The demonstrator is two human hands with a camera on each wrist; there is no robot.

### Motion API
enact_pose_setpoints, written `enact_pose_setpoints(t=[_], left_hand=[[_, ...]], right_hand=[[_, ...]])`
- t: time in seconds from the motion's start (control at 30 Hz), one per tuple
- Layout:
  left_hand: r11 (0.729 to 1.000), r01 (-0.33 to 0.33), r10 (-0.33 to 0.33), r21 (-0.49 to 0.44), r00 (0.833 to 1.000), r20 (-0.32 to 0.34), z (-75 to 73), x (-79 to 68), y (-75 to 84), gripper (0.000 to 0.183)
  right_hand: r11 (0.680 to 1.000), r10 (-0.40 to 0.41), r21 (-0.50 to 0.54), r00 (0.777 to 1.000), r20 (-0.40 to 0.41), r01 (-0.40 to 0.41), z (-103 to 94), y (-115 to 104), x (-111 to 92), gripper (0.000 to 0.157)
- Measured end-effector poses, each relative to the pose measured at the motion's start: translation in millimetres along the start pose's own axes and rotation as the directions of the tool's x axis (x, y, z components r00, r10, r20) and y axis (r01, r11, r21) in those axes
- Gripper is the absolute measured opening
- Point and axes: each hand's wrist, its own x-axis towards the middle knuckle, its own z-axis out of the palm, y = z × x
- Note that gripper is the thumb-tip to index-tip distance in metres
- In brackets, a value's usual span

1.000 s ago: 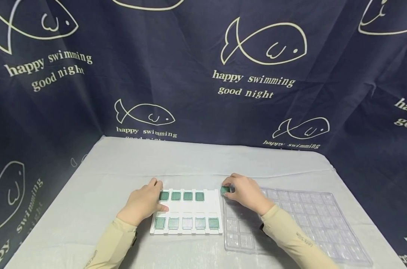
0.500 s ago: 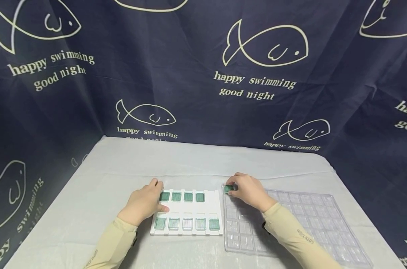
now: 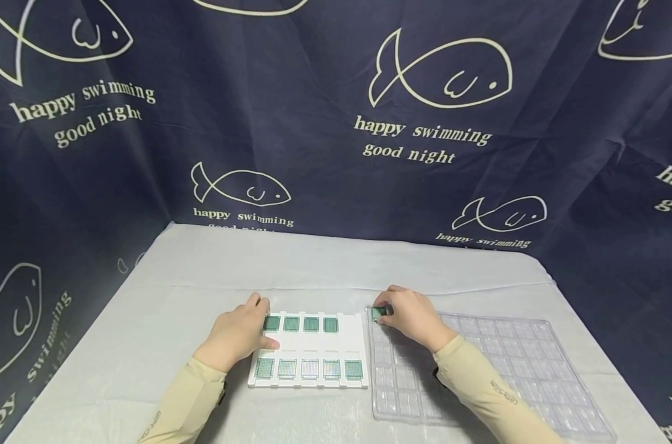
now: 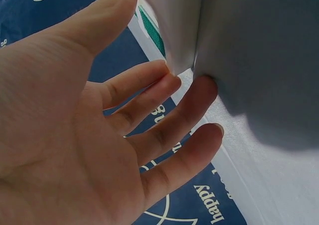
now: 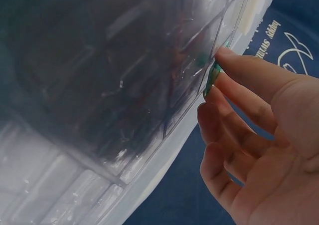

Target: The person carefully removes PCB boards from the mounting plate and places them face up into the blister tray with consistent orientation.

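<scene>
My right hand (image 3: 416, 317) pinches a small green perforated circuit board (image 3: 377, 313) between thumb and fingertips. The board is at the far left corner of a clear plastic compartment tray (image 3: 527, 351). In the right wrist view the circuit board (image 5: 213, 78) appears edge-on, tilted against a cell of that tray. A white slotted tray (image 3: 319, 341) lies to the left, bearing green boards in a far row and a near row. My left hand (image 3: 234, 331) grips its left end, thumb on top and fingers along the far left edge, partly covering the leftmost far board (image 3: 271, 324).
Both trays lie side by side on a table with a pale cloth (image 3: 313, 262). A dark blue fish-print curtain (image 3: 324, 123) hangs behind the table and along its sides. The clear tray reaches toward the table's right front edge.
My right hand has shifted slightly right with the circuit board, from the gap between the trays to the clear tray's far left corner cell. My left hand stays on the white tray.
</scene>
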Motion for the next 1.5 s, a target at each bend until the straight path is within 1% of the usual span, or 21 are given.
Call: enact_pose_setpoints(t=[0.23, 0.47, 0.63, 0.8, 1.03, 1.3, 1.5], left_hand=[[1.000, -0.004, 0.004, 0.000, 1.000, -0.006, -0.1, 1.1, 0.0, 0.070], [1.000, 0.004, -0.004, -0.002, 1.000, 0.002, 0.8, 1.4, -0.5, 0.069], [1.000, 0.003, -0.003, -0.004, 1.000, 0.002, 1.3, 1.7, -1.3, 0.069], [1.000, 0.003, -0.003, -0.002, 1.000, 0.002, 1.2, 1.4, -1.5, 0.070], [1.000, 0.008, -0.007, -0.006, 1.000, 0.007, 0.6, 0.8, -0.9, 0.069], [1.000, 0.000, 0.000, 0.000, 1.000, -0.006, 1.1, 0.7, -0.7, 0.067], [1.000, 0.000, 0.000, -0.001, 1.000, -0.009, 2.4, 1.0, -1.6, 0.067]], right_hand=[[1.000, 0.002, 0.009, 1.000, 0.017, -0.002, -0.8, -4.5, -4.2, 0.027], [0.999, 0.003, 0.047, 1.000, 0.008, -0.004, -0.8, -2.9, -9.8, 0.027], [0.998, -0.010, 0.060, 1.000, 0.020, 0.009, -2.1, -2.5, -11.2, 0.027], [0.998, -0.015, 0.062, 0.999, 0.037, 0.013, -2.1, -2.6, -11.4, 0.027], [0.998, -0.016, 0.056, 0.999, 0.038, 0.014, -1.7, -3.0, -11.7, 0.029], [0.999, -0.003, 0.050, 0.999, 0.050, 0.000, -2.8, -4.0, -11.6, 0.029], [0.998, -0.011, 0.056, 0.999, 0.046, 0.008, -3.5, -4.4, -12.0, 0.029]])
